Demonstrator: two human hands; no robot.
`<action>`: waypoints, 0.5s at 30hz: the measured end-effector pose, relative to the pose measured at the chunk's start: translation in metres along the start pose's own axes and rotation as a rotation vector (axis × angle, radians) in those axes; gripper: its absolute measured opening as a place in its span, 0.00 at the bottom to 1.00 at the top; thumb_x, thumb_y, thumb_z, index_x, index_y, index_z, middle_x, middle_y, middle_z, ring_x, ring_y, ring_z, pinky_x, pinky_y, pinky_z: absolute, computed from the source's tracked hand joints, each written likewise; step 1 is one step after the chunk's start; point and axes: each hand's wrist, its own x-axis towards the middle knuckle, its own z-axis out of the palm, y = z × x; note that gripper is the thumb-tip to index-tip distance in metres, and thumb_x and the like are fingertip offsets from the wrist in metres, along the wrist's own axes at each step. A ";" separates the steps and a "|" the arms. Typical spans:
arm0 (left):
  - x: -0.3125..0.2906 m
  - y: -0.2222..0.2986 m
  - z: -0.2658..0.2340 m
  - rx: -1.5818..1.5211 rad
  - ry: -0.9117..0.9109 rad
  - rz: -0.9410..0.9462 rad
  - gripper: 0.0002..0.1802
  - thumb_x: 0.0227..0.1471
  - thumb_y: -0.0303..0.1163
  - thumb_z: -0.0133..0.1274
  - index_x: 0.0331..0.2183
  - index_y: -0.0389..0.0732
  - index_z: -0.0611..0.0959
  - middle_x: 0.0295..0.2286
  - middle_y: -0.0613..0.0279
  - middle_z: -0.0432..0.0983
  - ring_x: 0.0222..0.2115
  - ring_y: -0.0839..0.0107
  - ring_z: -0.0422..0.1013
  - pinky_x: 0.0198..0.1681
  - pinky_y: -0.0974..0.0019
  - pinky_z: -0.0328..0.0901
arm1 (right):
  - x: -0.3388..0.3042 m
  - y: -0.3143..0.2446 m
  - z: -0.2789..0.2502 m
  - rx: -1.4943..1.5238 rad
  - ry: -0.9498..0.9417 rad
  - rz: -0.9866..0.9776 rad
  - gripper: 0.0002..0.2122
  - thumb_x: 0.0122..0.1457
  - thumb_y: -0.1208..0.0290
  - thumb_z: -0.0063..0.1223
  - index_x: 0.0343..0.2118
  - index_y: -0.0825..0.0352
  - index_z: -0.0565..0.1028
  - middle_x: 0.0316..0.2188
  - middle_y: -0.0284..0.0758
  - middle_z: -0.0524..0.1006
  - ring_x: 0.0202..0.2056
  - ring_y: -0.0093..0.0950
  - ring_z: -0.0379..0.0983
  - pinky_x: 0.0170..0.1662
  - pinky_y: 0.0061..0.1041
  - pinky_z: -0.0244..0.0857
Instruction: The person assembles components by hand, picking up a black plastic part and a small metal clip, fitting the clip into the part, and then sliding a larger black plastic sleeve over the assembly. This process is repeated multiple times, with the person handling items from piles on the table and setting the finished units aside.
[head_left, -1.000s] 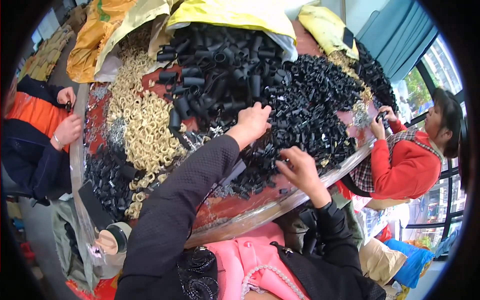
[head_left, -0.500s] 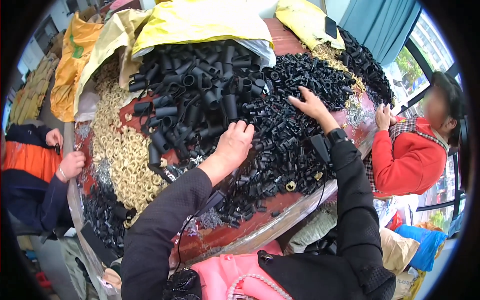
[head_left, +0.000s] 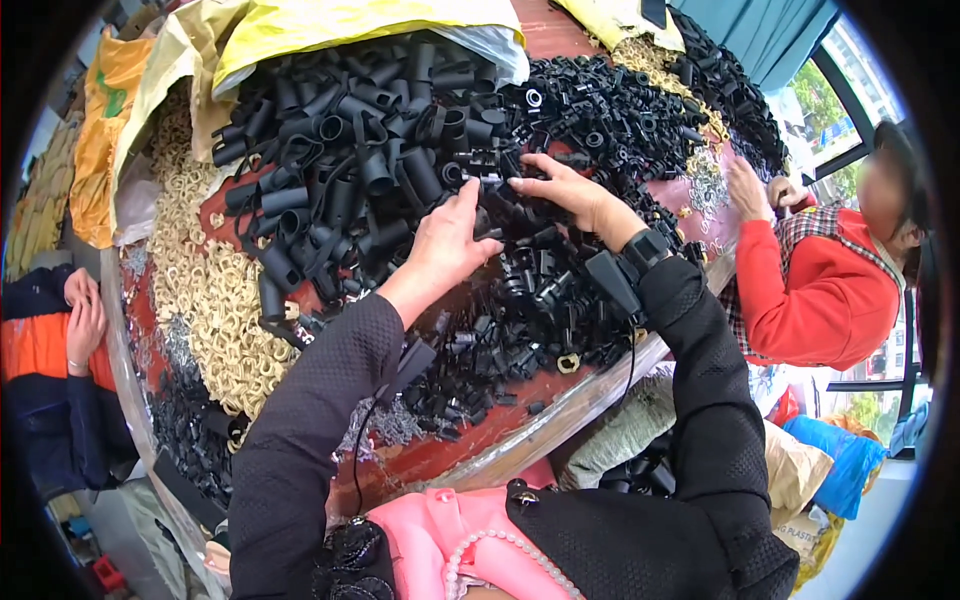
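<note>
Red tabletop [head_left: 410, 480] shows between piles of loose parts. The heap of black tubes [head_left: 375, 170] fills its far middle, with the heap of small black fittings [head_left: 625, 125] beside it to the right and the heap of cream rings [head_left: 225, 320] to the left. The left hand [head_left: 445, 245] reaches to where tubes meet fittings, its thumb splayed off the forefinger; opposite, the right hand [head_left: 575, 198] has thumb and forefinger parted. Smallest, a few black fittings [head_left: 485, 158] lie right at the fingers; whether any is touched, I cannot tell. The step looks like reaching among the fittings; the next move calls for a narrow pinch, clear of neighbouring pieces.
</note>
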 end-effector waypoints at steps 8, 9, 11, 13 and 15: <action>-0.036 0.010 -0.033 -0.233 0.109 -0.126 0.39 0.33 0.29 0.56 0.48 0.35 0.57 0.34 0.45 0.70 0.37 0.55 0.68 0.40 0.63 0.62 | -0.029 -0.017 0.059 0.005 -0.154 -0.312 0.27 0.46 0.65 0.54 0.49 0.66 0.58 0.39 0.37 0.68 0.40 0.23 0.64 0.42 0.22 0.60; -0.043 0.012 -0.039 -0.225 0.110 -0.151 0.38 0.33 0.29 0.56 0.48 0.36 0.57 0.34 0.46 0.70 0.37 0.56 0.68 0.40 0.65 0.62 | -0.033 -0.021 0.066 -0.141 -0.122 -0.384 0.28 0.46 0.64 0.54 0.49 0.67 0.58 0.40 0.38 0.67 0.41 0.25 0.64 0.43 0.22 0.59; -0.060 0.010 -0.038 -0.194 0.135 -0.150 0.37 0.34 0.29 0.56 0.48 0.37 0.58 0.33 0.46 0.71 0.37 0.56 0.68 0.40 0.64 0.62 | -0.042 -0.028 0.077 -0.433 -0.054 -0.534 0.29 0.45 0.64 0.54 0.50 0.67 0.57 0.41 0.40 0.66 0.44 0.28 0.63 0.46 0.24 0.57; -0.077 -0.003 -0.049 -0.112 0.223 -0.144 0.35 0.35 0.29 0.55 0.47 0.37 0.59 0.32 0.45 0.71 0.36 0.56 0.69 0.39 0.64 0.62 | -0.056 -0.036 0.086 -0.558 -0.053 -0.658 0.30 0.44 0.63 0.54 0.50 0.67 0.57 0.43 0.42 0.65 0.45 0.31 0.62 0.47 0.26 0.56; -0.089 -0.009 -0.052 -0.114 0.226 -0.172 0.33 0.36 0.29 0.54 0.46 0.38 0.61 0.32 0.45 0.71 0.36 0.55 0.68 0.38 0.63 0.62 | -0.067 -0.038 0.090 -0.704 -0.046 -0.747 0.31 0.44 0.62 0.54 0.50 0.67 0.57 0.46 0.43 0.62 0.47 0.36 0.60 0.48 0.28 0.55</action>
